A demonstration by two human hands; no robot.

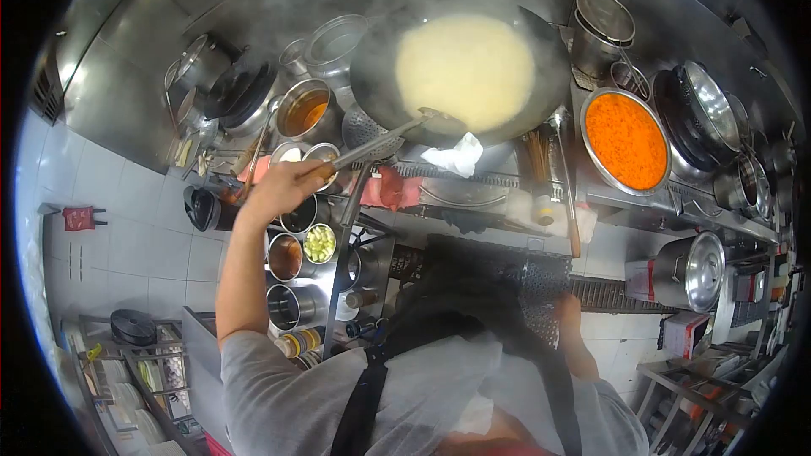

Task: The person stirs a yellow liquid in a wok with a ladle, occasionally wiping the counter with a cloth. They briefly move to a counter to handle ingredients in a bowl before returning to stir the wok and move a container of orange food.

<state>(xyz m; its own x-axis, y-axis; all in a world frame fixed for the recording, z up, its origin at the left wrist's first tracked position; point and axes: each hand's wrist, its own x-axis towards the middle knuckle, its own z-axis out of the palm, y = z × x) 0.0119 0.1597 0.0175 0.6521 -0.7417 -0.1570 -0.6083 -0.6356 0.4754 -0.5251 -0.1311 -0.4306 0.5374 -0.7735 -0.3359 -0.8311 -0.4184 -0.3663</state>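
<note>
My left hand point(285, 191) is closed around the wooden end of a long-handled ladle point(384, 140). The ladle reaches over the near rim of a big wok point(378, 76), and its head dips into the near edge of a pale yellow liquid point(465, 63). Steam rises above it. A crumpled white cloth point(456, 154) lies at the near rim, right of the ladle. Low beside my body hangs my right hand point(569, 312), away from the stove; its fingers do not show clearly.
Right of the wok stands a metal bowl of orange shredded food point(626, 141). A wooden-handled tool point(571, 203) leans over the stove edge. To the left are a pot of amber liquid point(309, 111), a perforated skimmer point(370, 131) and a tin of chopped green pieces point(320, 242).
</note>
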